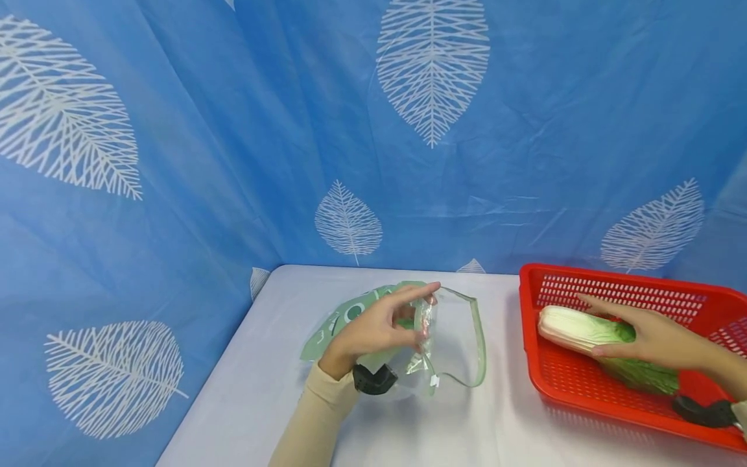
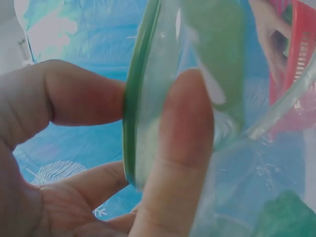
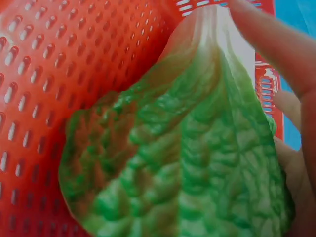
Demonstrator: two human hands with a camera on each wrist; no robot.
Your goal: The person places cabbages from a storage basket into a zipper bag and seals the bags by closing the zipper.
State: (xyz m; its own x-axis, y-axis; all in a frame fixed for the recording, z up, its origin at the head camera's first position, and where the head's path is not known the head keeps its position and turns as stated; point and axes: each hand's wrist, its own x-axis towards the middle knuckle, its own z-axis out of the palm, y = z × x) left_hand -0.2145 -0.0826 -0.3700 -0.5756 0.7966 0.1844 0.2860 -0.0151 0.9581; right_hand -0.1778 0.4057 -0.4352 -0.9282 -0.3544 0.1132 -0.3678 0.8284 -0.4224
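Observation:
My left hand (image 1: 373, 327) pinches the green-edged rim of a clear zip bag (image 1: 480, 344) between thumb and fingers. The bag's mouth gapes toward the right, and its green printed side (image 1: 344, 318) spreads over the table behind the hand. In the left wrist view, the green rim (image 2: 132, 98) runs between the fingertips, and a green shape (image 2: 286, 217) shows through the film. My right hand (image 1: 659, 334) grips a Chinese cabbage (image 1: 574, 327) inside the red basket, thumb on the near side and fingers on the far side. Its crinkled leaves (image 3: 197, 163) fill the right wrist view.
The red perforated basket (image 1: 528, 324) stands at the right of the white-covered table (image 1: 408, 434). A blue curtain (image 1: 280, 130) with white leaf prints hangs behind the table and along its left side.

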